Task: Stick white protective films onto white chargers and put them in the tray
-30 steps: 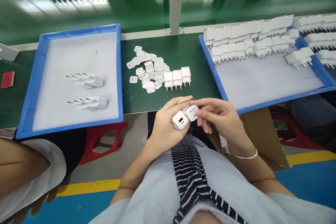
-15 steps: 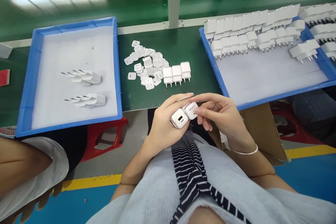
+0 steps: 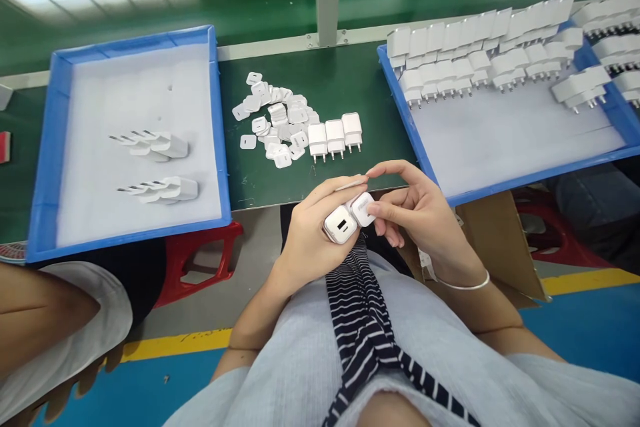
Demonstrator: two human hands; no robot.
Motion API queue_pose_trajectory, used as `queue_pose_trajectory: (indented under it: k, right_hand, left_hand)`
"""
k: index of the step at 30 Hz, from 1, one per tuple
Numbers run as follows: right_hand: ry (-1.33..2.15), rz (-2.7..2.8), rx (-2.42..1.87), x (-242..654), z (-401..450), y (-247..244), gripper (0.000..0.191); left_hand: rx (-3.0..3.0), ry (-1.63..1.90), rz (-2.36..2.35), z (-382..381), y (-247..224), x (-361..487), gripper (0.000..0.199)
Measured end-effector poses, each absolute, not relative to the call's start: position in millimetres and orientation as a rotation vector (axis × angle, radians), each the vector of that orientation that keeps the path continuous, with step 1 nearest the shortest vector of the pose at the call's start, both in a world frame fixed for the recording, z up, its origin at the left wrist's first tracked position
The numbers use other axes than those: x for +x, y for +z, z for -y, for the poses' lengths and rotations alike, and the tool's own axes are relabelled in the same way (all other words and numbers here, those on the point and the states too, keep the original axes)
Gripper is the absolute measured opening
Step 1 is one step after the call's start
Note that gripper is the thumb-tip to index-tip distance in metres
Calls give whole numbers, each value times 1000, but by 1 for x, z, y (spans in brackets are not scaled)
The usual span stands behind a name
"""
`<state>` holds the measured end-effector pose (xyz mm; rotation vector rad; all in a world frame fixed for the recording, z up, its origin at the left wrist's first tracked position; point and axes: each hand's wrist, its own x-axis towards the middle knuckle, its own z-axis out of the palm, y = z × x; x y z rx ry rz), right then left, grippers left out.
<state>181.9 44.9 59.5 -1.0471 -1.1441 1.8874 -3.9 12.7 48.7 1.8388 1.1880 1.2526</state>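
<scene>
My left hand point(image 3: 310, 230) is wrapped around two white plug chargers held side by side, port ends towards me. The left charger point(image 3: 341, 224) shows a dark USB slot and a smaller slot below it. On the end of the right charger sits a small white end cover point(image 3: 362, 208), slightly askew. My right hand point(image 3: 417, 213) is at that cover, thumb pressed on its face, index finger stretched to my left fingertips. A thin white edge, perhaps another cover, shows along my left fingers. The chargers' prongs are hidden.
Loose white end covers point(image 3: 277, 121) lie piled on the green table point(image 3: 260, 190) beside three standing chargers point(image 3: 335, 137). A blue tray point(image 3: 224, 180) at left holds two groups of chargers; another blue tray point(image 3: 417, 147) at right holds rows of them. A person's arm point(image 3: 45, 313) is at far left.
The view has shifted slightly. My right index finger is a little more raised and bent; both hands otherwise keep their places on the chargers and cover.
</scene>
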Motion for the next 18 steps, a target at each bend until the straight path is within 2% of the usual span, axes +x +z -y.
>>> queue_pose_trajectory:
  k: [18]
  right_hand:
    - [1720, 1289, -1201, 172, -45, 52, 41]
  left_hand:
    - [1468, 1214, -1188, -14, 44, -6, 40]
